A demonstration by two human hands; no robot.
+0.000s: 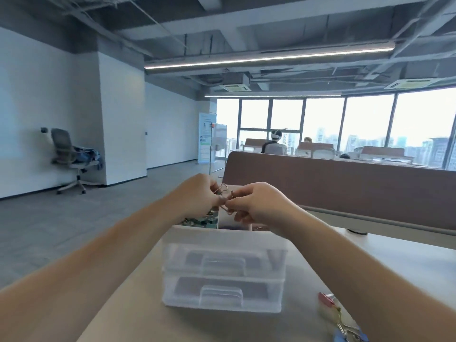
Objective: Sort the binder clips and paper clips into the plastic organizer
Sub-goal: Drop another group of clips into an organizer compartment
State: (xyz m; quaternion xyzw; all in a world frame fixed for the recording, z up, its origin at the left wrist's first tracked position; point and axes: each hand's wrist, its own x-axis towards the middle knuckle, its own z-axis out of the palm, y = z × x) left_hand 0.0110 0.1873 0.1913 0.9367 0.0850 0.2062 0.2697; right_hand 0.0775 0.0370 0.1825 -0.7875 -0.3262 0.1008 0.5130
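head view: both hands are meeting above the open top of the plastic organizer, which is standing on the table. left hand and right hand are each pinching thin wire paper clips between their fingertips, the hands nearly touching. small mixed clips are lying in the organizer's top left compartment. coloured binder clips are resting on the table to the right of the organizer, apart from it.

Open-plan office: desks, swivel chair
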